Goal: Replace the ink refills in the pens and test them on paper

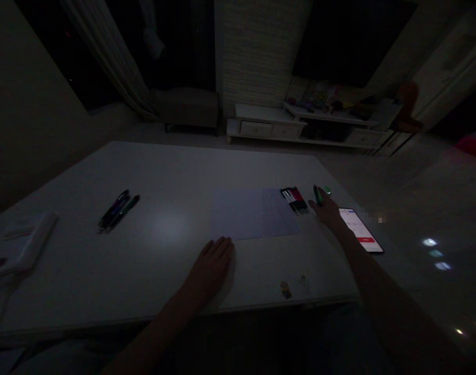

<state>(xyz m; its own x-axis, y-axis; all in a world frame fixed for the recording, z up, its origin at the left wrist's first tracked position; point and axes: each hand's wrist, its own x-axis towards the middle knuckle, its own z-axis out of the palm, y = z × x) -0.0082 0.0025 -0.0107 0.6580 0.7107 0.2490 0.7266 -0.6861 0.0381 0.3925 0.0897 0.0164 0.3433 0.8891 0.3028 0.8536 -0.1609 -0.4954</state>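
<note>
The room is dim. My left hand (212,264) lies flat on the white table, fingertips close to the near edge of a paper sheet (238,213). The sheet's right part carries rows of writing or print. Between the thumb and fingers of my right hand (328,212) is a dark pen with green on it (318,196), tilted just above or on the table. To the left of that hand, a row of black, white and red pens (294,201) lies side by side at the sheet's right edge. A small round green item (327,190) sits just beyond my right fingers.
A lit phone (361,230) lies by my right forearm. More pens (118,212) lie in a bunch at left, and a white box-like object (21,242) stands at the table's left edge. A small yellow figure sticker (285,289) is near the front edge.
</note>
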